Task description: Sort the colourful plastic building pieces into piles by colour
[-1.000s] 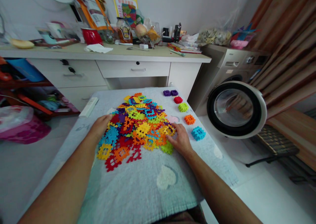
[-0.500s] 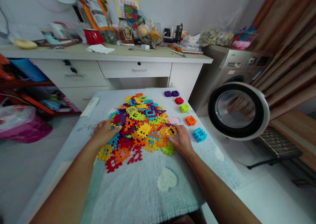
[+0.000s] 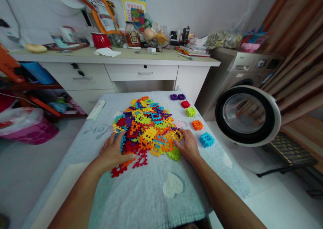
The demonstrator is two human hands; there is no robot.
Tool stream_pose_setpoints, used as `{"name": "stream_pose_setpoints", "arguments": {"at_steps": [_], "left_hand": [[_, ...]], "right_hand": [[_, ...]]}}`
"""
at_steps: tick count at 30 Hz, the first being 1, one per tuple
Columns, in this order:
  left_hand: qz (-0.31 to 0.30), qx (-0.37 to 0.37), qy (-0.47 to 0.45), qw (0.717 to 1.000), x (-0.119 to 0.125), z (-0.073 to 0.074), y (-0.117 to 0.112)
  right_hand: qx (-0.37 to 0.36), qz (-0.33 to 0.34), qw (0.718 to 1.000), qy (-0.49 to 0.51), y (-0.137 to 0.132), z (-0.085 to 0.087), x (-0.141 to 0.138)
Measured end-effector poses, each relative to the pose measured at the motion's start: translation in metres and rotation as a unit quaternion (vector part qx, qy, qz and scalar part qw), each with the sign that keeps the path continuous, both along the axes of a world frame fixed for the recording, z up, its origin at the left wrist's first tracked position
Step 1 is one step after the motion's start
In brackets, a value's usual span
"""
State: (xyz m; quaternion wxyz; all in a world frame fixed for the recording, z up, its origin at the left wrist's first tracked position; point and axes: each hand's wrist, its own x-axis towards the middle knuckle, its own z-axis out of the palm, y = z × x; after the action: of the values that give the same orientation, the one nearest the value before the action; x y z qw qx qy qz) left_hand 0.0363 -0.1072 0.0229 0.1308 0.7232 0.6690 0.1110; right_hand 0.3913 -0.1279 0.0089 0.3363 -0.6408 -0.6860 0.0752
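Observation:
A heap of colourful plastic interlocking tiles (image 3: 148, 121) lies on the cloth-covered table (image 3: 131, 195). Against the heap's left edge rests my left hand (image 3: 113, 151), fingers apart, thumb stretched over an orange tile (image 3: 128, 160) and partly hiding the tiles beneath. My right hand (image 3: 188, 144) is at the right edge, fingers spread beside a yellow tile (image 3: 176, 135) and a lime tile (image 3: 174, 153). Along the table's right side stand assembled blocks: two purple blocks (image 3: 177, 97), a red block (image 3: 185, 104), a lime block (image 3: 190, 112), an orange block (image 3: 197, 124) and a blue cube (image 3: 207, 140).
A white bar-shaped object (image 3: 96, 110) lies at the table's far left. Behind is a counter (image 3: 161, 59) with jars and a red bowl (image 3: 101, 40). A washing machine's round door (image 3: 247, 115) hangs open at right. A pink basket (image 3: 37, 133) stands at left.
My left hand has moved down and nearer along the heap's left edge, now covering the yellow and orange tiles there. My right hand stays nearly in place. The view has shifted slightly.

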Motion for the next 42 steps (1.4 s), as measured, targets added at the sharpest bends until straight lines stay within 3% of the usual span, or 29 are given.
{"name": "stream_pose_setpoints", "arguments": {"at_steps": [5, 15, 26, 31, 42], "left_hand": [[0.008, -0.038, -0.011, 0.999, 0.019, 0.001, -0.009], [-0.043, 0.135, -0.066, 0.988, 0.043, -0.008, -0.011], [-0.067, 0.225, -0.113, 0.965, 0.046, -0.007, -0.019], [-0.051, 0.202, -0.036, 0.977, 0.045, -0.005, -0.022], [-0.046, 0.097, 0.010, 0.994, 0.041, 0.000, -0.031]], "right_hand": [[0.003, -0.007, 1.000, 0.001, 0.000, 0.000, 0.000], [-0.010, 0.000, 1.000, 0.013, 0.001, -0.004, 0.002], [-0.004, 0.012, 1.000, -0.011, 0.000, -0.004, 0.002], [-0.018, 0.012, 1.000, -0.010, -0.001, -0.001, 0.001], [-0.010, -0.005, 1.000, 0.001, -0.003, 0.004, -0.001]]}}
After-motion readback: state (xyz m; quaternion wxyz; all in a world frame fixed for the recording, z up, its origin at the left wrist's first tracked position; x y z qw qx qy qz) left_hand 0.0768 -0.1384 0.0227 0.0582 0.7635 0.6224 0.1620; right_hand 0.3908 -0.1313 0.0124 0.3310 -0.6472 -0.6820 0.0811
